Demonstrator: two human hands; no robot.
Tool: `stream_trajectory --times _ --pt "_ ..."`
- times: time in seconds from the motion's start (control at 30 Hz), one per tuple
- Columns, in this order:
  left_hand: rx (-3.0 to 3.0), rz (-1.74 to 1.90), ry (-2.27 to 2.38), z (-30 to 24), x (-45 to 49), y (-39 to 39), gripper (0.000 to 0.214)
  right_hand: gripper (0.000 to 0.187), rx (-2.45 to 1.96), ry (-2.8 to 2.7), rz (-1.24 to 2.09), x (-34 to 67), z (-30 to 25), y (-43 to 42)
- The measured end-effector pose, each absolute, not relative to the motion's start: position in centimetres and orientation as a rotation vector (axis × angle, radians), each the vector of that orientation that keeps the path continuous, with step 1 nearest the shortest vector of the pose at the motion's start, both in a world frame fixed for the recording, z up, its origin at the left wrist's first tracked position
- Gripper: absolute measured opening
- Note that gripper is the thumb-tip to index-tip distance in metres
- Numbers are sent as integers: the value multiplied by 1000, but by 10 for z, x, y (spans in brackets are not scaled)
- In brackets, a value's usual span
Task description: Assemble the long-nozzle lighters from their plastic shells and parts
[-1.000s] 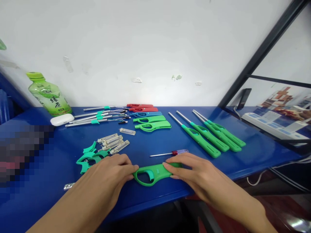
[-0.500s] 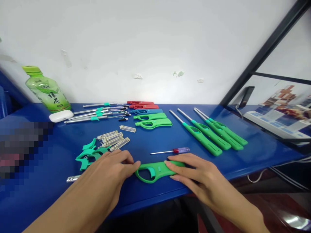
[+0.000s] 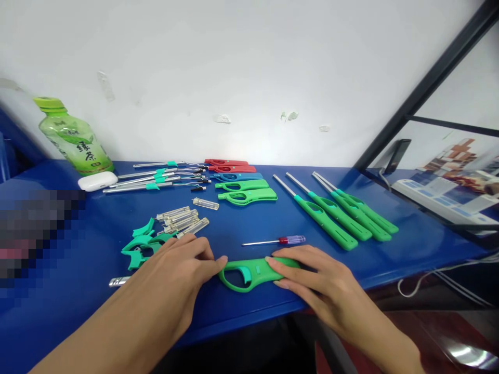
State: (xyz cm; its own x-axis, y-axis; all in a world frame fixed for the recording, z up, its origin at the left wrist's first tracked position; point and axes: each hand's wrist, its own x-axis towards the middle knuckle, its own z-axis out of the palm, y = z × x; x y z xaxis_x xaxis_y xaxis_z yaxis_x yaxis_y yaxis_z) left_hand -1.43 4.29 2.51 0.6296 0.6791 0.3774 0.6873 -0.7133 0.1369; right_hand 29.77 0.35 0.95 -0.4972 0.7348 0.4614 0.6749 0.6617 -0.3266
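A green lighter handle (image 3: 245,272) lies flat near the front edge of the blue table (image 3: 249,314). My left hand (image 3: 175,275) pinches its looped left end with the fingertips. My right hand (image 3: 312,278) closes over its right end, fingers on top and thumb at the near side. Just behind the handle lies a small screwdriver (image 3: 280,240) with a red and clear grip. Teal trigger pieces (image 3: 142,246) and several clear tubes (image 3: 181,221) sit behind my left hand.
Several finished green lighters (image 3: 339,218) lie at the right. Red, blue and green handle shells (image 3: 241,182) and metal rods (image 3: 156,179) lie further back. A green tea bottle (image 3: 72,137) and a white case (image 3: 97,181) stand far left. A small metal piece (image 3: 117,281) lies left of my wrist.
Both hands stay on the green handle with almost no movement. The view has tilted slightly, so the far objects sit a little higher in the picture.
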Motion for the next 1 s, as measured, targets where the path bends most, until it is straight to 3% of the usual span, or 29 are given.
stream_trajectory --times 0.23,0.37,0.57,0.67,0.87,1.0 --pt "-2555 -538 -1180 26 -35 35 40 39 -1058 -2266 120 298 4 4" --pt "-2679 -446 -1400 27 -39 37 32 38 -1058 -2284 65 296 4 4" --pt "-2780 -367 -1633 39 -33 40 40 41 -1065 -2302 3 298 -2 3" --pt "-2754 -441 -1575 43 -32 39 43 49 -1095 -2278 -23 298 -5 3" --pt "-2697 -630 -1300 45 -28 36 48 46 -1032 -2243 -28 295 -3 2" --pt "-2660 -686 -1208 46 -27 38 38 46 -1057 -2223 44 296 -2 1"
